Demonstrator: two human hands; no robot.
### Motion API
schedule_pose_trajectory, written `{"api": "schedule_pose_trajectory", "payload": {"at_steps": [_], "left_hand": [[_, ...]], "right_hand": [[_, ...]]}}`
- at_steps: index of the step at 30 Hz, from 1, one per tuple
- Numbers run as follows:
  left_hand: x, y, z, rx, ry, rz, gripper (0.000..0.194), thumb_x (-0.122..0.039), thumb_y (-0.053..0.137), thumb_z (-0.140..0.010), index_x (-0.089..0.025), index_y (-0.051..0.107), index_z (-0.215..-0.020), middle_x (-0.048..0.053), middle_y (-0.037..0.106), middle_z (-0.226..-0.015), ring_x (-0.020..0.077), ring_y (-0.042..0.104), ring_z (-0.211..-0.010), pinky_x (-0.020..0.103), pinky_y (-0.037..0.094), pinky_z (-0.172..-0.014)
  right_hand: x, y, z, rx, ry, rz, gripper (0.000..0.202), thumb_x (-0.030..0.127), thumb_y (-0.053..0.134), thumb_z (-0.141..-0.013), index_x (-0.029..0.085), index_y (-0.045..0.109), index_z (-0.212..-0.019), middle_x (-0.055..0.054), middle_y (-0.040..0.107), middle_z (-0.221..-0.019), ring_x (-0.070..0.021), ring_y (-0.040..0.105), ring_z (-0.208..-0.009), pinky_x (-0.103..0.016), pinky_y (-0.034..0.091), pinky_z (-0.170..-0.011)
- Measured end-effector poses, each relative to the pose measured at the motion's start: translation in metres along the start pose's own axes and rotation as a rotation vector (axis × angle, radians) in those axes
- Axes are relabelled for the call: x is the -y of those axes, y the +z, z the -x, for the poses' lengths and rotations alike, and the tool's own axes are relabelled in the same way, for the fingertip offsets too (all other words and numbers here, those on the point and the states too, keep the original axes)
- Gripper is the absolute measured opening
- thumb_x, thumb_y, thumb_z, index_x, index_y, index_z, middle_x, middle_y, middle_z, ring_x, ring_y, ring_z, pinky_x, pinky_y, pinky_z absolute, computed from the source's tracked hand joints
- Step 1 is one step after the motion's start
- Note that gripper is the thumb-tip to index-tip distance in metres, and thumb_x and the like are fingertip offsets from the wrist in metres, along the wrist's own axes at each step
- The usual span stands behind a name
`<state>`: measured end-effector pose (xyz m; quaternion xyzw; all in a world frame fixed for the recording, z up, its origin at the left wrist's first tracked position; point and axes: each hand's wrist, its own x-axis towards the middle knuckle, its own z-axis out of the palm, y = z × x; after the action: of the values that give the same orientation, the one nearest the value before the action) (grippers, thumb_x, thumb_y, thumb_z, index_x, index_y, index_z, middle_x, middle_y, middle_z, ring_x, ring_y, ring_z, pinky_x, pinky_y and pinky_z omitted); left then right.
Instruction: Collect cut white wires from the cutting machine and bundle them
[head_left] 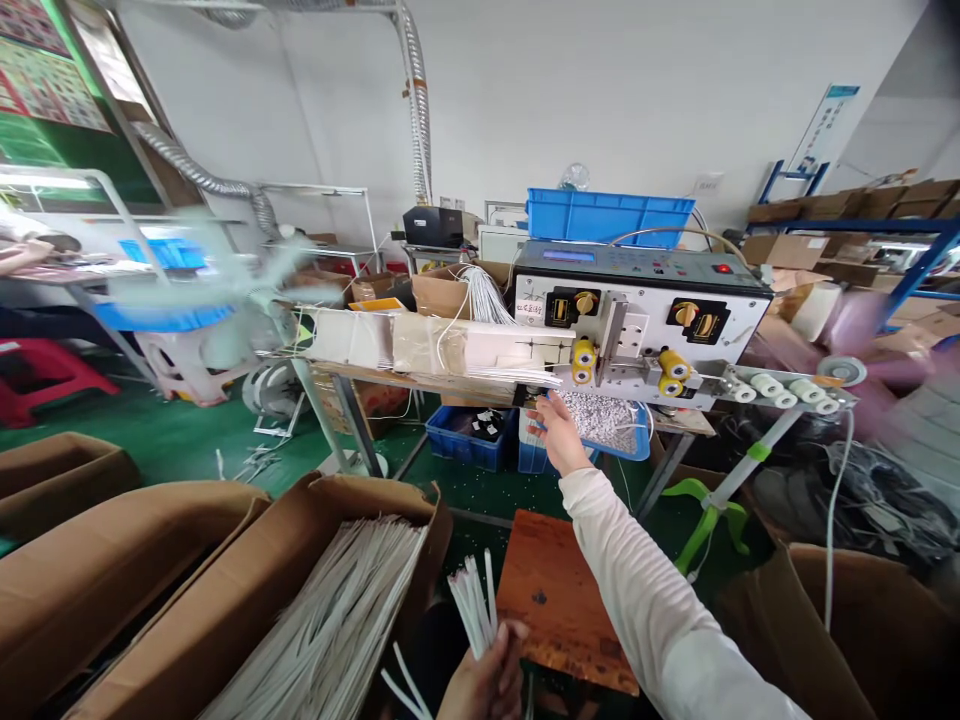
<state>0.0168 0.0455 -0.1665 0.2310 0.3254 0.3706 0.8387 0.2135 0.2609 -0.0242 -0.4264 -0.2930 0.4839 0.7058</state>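
Observation:
My left hand [487, 680] is at the bottom centre, its fingers wrapped around a bundle of white cables [472, 605] whose cut ends point up. Stretched forward, my right hand [559, 432] is just below the front of a wire cutting and stripping machine [637, 320]. Its fingers are part-curled and apart, close to the ends of white strips [517, 374] at the trough's lip; I see nothing held in them. A long pale trough [427, 342] leads left from the machine. Behind it rises another bundle of white cables [484, 295].
A long cardboard box [217, 590] of cut white cables stands at lower left. Below the machine are a blue tray [637, 445] of small white scraps and a blue bin [469, 440]. A wooden stool [559, 600] and a green-footed roller stand [739, 470] stand nearby. A fan [225, 275] is at left.

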Motion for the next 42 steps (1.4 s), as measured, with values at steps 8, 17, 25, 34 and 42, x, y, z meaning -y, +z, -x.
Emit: {"api": "schedule_pose_trajectory", "payload": {"at_steps": [8, 17, 25, 34, 42], "left_hand": [[0.008, -0.005, -0.009, -0.076, 0.037, 0.019, 0.061, -0.073, 0.08, -0.058, -0.02, 0.071, -0.088, -0.003, 0.043, -0.044, 0.0106, 0.035, -0.033, 0.029, 0.041, -0.039], [0.004, -0.01, -0.005, -0.048, 0.033, 0.016, 0.06, -0.072, 0.078, -0.061, -0.019, 0.075, -0.09, -0.006, 0.034, -0.042, 0.0041, 0.021, -0.035, 0.034, 0.052, -0.057], [0.0, -0.016, -0.004, 0.038, 0.033, 0.029, 0.055, -0.067, 0.076, -0.072, -0.018, 0.073, -0.098, -0.008, 0.036, -0.044, 0.0043, 0.025, -0.036, 0.032, 0.053, -0.06], [-0.003, -0.016, -0.001, -0.036, 0.058, 0.055, 0.056, -0.067, 0.079, -0.067, -0.019, 0.076, -0.095, -0.006, 0.042, -0.046, 0.0051, 0.029, -0.035, 0.031, 0.053, -0.056], [0.003, -0.028, -0.008, -0.053, 0.037, 0.013, 0.061, -0.072, 0.079, -0.062, -0.021, 0.076, -0.095, -0.005, 0.045, -0.048, 0.0058, 0.028, -0.035, 0.036, 0.052, -0.061]], "right_hand": [[0.0, 0.016, -0.012, -0.034, 0.005, -0.07, 0.044, 0.034, 0.07, -0.079, 0.028, 0.058, -0.121, -0.004, 0.062, -0.129, -0.0157, 0.067, -0.089, -0.023, 0.055, -0.059], [-0.001, 0.032, -0.023, -0.121, 0.024, -0.14, 0.034, 0.036, 0.071, -0.072, 0.025, 0.057, -0.1, -0.003, 0.064, -0.117, -0.0154, 0.064, -0.091, -0.021, 0.05, -0.06], [0.002, 0.045, -0.032, -0.164, 0.029, -0.151, 0.027, 0.036, 0.063, -0.074, 0.026, 0.053, -0.097, 0.0, 0.063, -0.109, -0.0149, 0.062, -0.093, -0.022, 0.046, -0.063], [0.009, 0.056, -0.042, -0.244, -0.019, -0.094, 0.032, 0.036, 0.062, -0.079, 0.03, 0.053, -0.108, 0.001, 0.062, -0.117, -0.0138, 0.058, -0.103, -0.022, 0.044, -0.07], [0.005, 0.057, -0.047, -0.281, -0.098, -0.076, 0.034, 0.041, 0.062, -0.08, 0.03, 0.057, -0.112, 0.0, 0.064, -0.123, -0.0144, 0.059, -0.105, -0.025, 0.049, -0.075]]}}
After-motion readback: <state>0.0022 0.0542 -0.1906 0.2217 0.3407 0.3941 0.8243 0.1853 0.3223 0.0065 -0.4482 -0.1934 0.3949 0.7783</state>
